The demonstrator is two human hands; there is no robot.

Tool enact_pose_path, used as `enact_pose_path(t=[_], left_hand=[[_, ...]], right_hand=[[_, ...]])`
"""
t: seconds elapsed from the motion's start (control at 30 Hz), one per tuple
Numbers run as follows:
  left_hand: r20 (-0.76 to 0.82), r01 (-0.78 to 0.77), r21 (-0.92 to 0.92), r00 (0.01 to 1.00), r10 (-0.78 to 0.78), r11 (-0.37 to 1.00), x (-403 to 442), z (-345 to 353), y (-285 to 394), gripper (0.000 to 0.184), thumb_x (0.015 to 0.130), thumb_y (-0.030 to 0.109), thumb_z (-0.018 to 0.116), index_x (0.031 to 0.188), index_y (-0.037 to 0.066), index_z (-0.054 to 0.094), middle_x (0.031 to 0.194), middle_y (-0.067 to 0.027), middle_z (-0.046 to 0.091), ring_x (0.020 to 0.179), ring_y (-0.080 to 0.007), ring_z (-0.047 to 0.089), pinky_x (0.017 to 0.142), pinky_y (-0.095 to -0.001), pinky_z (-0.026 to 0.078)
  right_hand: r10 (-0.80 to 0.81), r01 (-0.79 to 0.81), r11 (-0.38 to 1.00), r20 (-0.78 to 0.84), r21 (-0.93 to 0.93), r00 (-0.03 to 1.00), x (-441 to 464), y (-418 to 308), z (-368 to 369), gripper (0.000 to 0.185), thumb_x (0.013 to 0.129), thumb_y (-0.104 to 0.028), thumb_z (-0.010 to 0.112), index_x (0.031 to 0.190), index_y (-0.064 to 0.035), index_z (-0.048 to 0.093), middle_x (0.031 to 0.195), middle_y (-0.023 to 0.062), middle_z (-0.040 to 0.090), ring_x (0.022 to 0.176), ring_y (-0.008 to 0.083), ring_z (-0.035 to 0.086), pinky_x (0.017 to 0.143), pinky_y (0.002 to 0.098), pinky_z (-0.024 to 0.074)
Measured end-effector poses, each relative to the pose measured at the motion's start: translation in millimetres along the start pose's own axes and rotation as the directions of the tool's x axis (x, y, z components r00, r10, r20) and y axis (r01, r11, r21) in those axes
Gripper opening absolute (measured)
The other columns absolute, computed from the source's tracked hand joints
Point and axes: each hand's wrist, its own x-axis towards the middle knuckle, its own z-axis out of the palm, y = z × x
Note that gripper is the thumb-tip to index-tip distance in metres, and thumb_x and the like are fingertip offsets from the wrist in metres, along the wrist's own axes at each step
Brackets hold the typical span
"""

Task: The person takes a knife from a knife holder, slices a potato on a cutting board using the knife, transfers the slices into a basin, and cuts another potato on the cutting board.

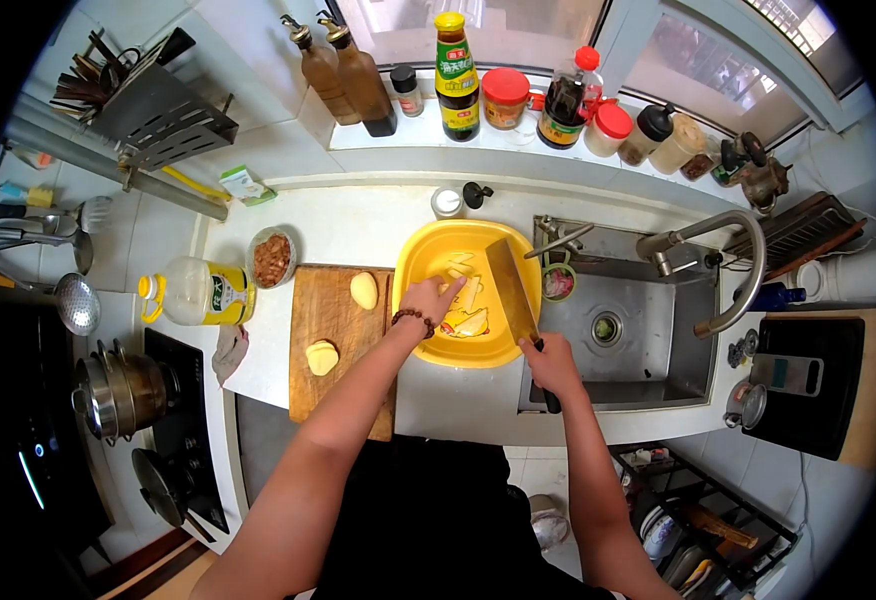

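Observation:
My right hand [556, 366] is wrapped round the dark handle of a cleaver [512, 290], whose broad blade slants over the right side of a yellow basin [414, 250]. Pale cut pieces, apparently potato slices [470, 322], lie in the basin. Above its left part is my left hand [430, 298], fingers apart and close to the slices, with a beaded bracelet on the wrist. Left of the basin, a wooden cutting board [343, 330] bears a peeled potato [363, 290] and another potato with a cut face [322, 357].
A steel sink [648, 330] with a curved faucet [748, 250] adjoins the basin on the right. An oil jug [198, 292] and a bowl of chopped meat [272, 258] stand left of the board. Sauce bottles [458, 85] line the sill. A pot [118, 390] is at far left.

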Motion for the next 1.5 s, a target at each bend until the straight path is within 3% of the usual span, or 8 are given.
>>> enact_pose_path(t=[0.1,0.2,0.73,1.0,1.2,1.27,1.4,1.5], left_hand=[[-0.029,0.041,0.024,0.999,-0.040,0.999,-1,-3,9,0.053,0.084,0.052,0.081,0.113,0.008,0.075,0.097,-0.0214,0.075,0.096,-0.0393,0.073,0.088,-0.0443,0.057],[-0.016,-0.232,0.083,0.972,0.234,0.969,20,20,-26,0.051,0.080,0.045,0.086,0.114,0.008,0.075,0.102,-0.0203,0.076,0.099,-0.0390,0.072,0.091,-0.0437,0.057],[0.077,-0.334,0.148,0.942,0.326,0.931,18,35,-24,0.034,0.086,0.033,0.080,0.112,0.012,0.072,0.116,-0.0146,0.068,0.107,-0.0359,0.069,0.094,-0.0463,0.055],[0.326,-0.432,0.441,0.894,0.309,0.786,-7,63,16,0.065,0.084,0.031,0.080,0.138,0.008,0.054,0.133,-0.0164,0.061,0.125,-0.0353,0.059,0.105,-0.0482,0.049],[0.290,-0.278,0.276,0.937,0.196,0.920,10,50,-8,0.041,0.086,0.021,0.078,0.121,0.006,0.064,0.111,-0.0187,0.071,0.106,-0.0358,0.069,0.095,-0.0453,0.055],[0.249,-0.230,-0.081,0.937,0.243,0.970,26,58,-31,0.027,0.085,0.010,0.077,0.110,0.004,0.068,0.101,-0.0192,0.072,0.099,-0.0371,0.071,0.090,-0.0447,0.057],[-0.083,-0.450,-0.055,0.892,0.445,0.892,29,50,-22,0.034,0.080,-0.001,0.076,0.112,0.004,0.068,0.112,-0.0187,0.069,0.104,-0.0379,0.068,0.093,-0.0416,0.056],[0.028,-0.536,0.261,0.836,0.548,0.803,25,38,-11,0.036,0.085,0.006,0.069,0.121,0.007,0.067,0.124,-0.0154,0.063,0.118,-0.0353,0.060,0.098,-0.0457,0.051]], right_hand=[[0.118,-0.118,0.992,0.012,-0.039,0.993,0,-11,-5,0.030,0.093,-0.021,0.068,0.090,0.0088,0.066,0.072,0.0253,0.065,0.067,0.0368,0.067,0.064,0.0447,0.0490],[0.119,-0.118,0.992,0.015,-0.037,0.993,3,-12,-5,0.030,0.094,-0.021,0.068,0.089,0.0083,0.066,0.071,0.0247,0.065,0.066,0.0373,0.066,0.064,0.0449,0.0487],[0.070,-0.069,0.993,0.005,-0.096,0.998,14,-21,-11,0.028,0.095,-0.020,0.067,0.092,0.0077,0.067,0.070,0.0247,0.064,0.065,0.0376,0.065,0.064,0.0453,0.0482],[0.017,-0.018,0.997,-0.011,-0.078,1.000,20,-19,-3,0.030,0.095,-0.022,0.069,0.090,0.0075,0.067,0.065,0.0190,0.062,0.059,0.0258,0.060,0.060,0.0416,0.0467],[0.041,-0.041,0.995,-0.005,-0.095,0.999,19,-27,-5,0.028,0.095,-0.021,0.070,0.092,0.0069,0.069,0.066,0.0188,0.064,0.058,0.0259,0.060,0.060,0.0413,0.0472],[0.034,-0.034,0.997,-0.011,-0.076,0.999,20,-17,-3,0.028,0.095,-0.021,0.069,0.093,0.0066,0.069,0.066,0.0206,0.063,0.060,0.0307,0.062,0.061,0.0428,0.0479],[0.040,-0.041,0.997,-0.011,-0.072,0.999,21,-22,-5,0.027,0.095,-0.021,0.069,0.094,0.0063,0.070,0.067,0.0224,0.063,0.062,0.0356,0.065,0.062,0.0442,0.0486],[0.026,-0.026,0.998,-0.006,-0.061,1.000,23,-20,-3,0.027,0.095,-0.021,0.069,0.095,0.0062,0.070,0.067,0.0224,0.063,0.061,0.0350,0.064,0.062,0.0441,0.0486]])
